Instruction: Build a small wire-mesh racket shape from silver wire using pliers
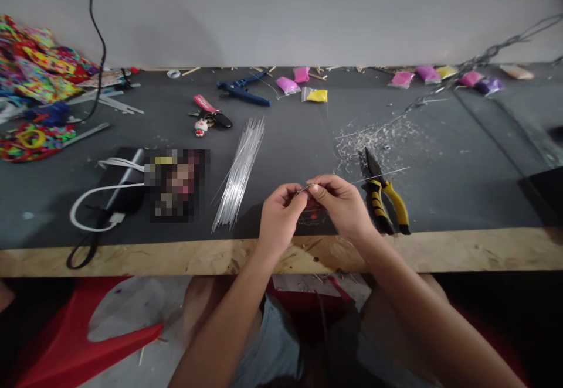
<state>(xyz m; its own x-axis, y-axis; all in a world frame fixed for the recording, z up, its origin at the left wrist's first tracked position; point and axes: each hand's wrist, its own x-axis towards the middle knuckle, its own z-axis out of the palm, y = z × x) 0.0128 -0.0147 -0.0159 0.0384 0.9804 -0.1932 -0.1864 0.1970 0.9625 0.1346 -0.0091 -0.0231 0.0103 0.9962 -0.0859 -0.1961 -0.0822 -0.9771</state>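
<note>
Above the table's near edge, my left hand point(284, 212) and my right hand point(341, 203) meet, each pinching a thin metal wire point(303, 190) between thumb and fingertips. A straight length of wire point(387, 173) sticks out to the right past my right hand. Whether it is one wire or several twisted together I cannot tell. Just right of my right hand lie yellow-and-black pliers point(387, 197), jaws pointing away from me. A bundle of straight silver wires point(240, 174) rests left of my left hand. Under my hands a small reddish thing is partly hidden.
Wire clippings point(378, 139) are scattered beyond the pliers. A blue plier-like tool point(244, 91), keys with a charm point(201, 125) and small colored packets point(316, 95) lie farther back. A white cable point(77, 206) and colorful bags point(44, 65) are at left. A twisted wire length point(479, 60) rises at right.
</note>
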